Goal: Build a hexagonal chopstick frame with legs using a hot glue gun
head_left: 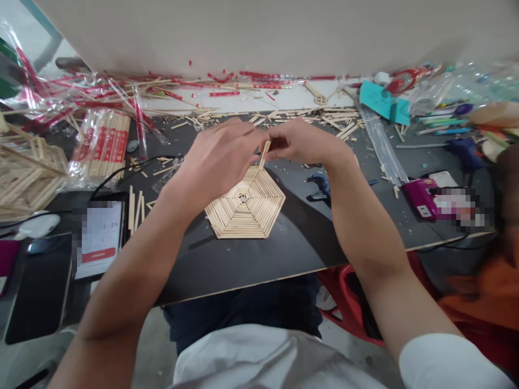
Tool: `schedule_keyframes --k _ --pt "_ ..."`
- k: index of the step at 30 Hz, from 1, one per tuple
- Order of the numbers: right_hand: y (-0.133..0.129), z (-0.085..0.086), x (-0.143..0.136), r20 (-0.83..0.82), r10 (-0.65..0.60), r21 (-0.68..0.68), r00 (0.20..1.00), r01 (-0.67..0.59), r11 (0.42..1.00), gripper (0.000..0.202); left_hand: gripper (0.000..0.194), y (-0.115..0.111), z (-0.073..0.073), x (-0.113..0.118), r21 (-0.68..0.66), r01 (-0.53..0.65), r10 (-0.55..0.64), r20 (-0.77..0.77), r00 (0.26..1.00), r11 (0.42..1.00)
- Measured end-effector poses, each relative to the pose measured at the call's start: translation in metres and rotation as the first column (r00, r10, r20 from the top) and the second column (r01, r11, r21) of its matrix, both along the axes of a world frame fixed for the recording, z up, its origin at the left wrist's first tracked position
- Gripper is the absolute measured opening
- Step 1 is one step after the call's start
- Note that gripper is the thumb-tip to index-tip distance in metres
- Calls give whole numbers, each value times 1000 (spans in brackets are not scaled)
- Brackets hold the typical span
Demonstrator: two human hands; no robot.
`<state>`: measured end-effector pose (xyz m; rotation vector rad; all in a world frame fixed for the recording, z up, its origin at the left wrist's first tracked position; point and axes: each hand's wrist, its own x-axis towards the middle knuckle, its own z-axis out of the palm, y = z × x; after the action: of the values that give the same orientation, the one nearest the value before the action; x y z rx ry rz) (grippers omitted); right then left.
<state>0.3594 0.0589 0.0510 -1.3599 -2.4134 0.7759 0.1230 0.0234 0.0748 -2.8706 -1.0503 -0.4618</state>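
A hexagonal panel of wooden sticks (247, 224), laid in rings around a small central hole, lies on the dark table. My left hand (223, 154) reaches over its far left part, fingers curled and closed; what they hold is hidden. Close beside it, my right hand (302, 139) is closed in a pinch at a short wooden stick (264, 156), which stands tilted up at the panel's far edge. The fingertips of both hands nearly meet there and are partly hidden. To the right, blue-handled pliers (320, 185) lie partly behind my right forearm.
Bundled chopsticks (101, 143) and a stick frame (30, 167) are at left, near a phone (99, 237). Wood offcuts and red wrapper scraps line the back wall. At right are glue sticks (381, 143), a blue glue gun (466, 154) and a magenta box (419, 199).
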Motion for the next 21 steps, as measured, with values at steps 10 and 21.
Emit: schedule_keyframes --k 10,21 --pt "-3 8 3 -72 -7 -19 997 6 1000 10 28 3 -7 2 -32 -7 6 -14 1000 999" --pt "-2 6 1 -52 -61 5 997 61 998 6 33 2 -6 2 -94 -10 6 -38 999 995"
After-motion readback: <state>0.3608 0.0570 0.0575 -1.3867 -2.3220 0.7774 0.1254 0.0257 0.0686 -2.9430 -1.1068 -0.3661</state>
